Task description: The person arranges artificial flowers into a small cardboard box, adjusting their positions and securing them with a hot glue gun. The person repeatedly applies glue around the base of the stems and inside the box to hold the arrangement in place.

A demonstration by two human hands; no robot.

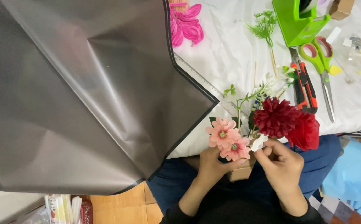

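My left hand [212,164] grips the stems of a small bunch of artificial flowers just below two pink daisies [227,139]. A dark red dahlia [275,117] and a bright red bloom [306,132] rise on the right of the bunch, with thin green sprigs [255,94] behind. My right hand [281,161] pinches a small white flower [258,142] at the base of the red blooms. A tan block [240,172] shows between the hands, partly hidden.
A large translucent grey wrapping sheet [76,95] with a black edge covers the left. On the white cloth [226,49] lie pink petal pieces [186,25], a clear ruler [201,81], pliers [304,89], green-handled scissors [323,66], a green tape dispenser [298,20] and a green sprig [265,25].
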